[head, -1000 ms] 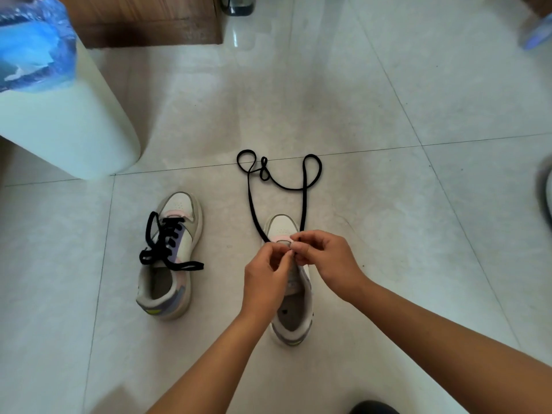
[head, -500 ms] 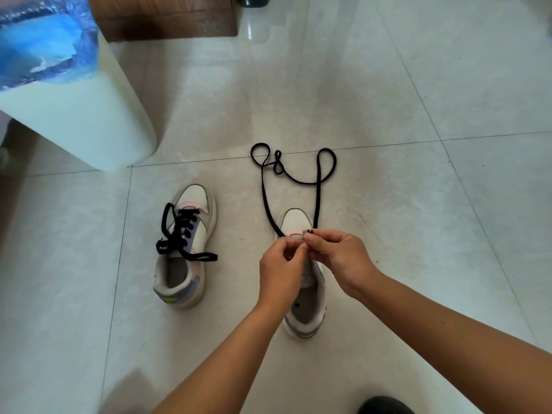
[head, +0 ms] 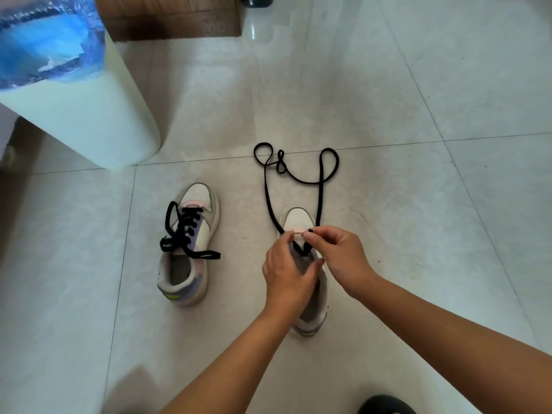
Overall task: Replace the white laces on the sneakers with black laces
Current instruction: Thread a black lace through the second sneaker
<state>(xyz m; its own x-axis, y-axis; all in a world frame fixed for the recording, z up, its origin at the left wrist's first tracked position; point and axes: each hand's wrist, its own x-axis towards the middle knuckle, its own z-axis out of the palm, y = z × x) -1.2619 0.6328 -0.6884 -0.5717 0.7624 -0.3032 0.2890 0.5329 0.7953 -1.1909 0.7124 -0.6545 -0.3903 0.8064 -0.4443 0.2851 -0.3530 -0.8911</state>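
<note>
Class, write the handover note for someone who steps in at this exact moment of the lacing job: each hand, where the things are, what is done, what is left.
Left hand: on the right sneaker, fingers curled at the eyelets; whether it pinches the lace is hidden.
Right hand: pinches one tip of the black lace over the same shoe.
The lace starts at the lowest eyelets; most of it lies looped on the floor ahead of the toe.
Done: left sneaker has its black lace threaded, ends loose.
Left: thread the remaining eyelets of the right sneaker.
</note>
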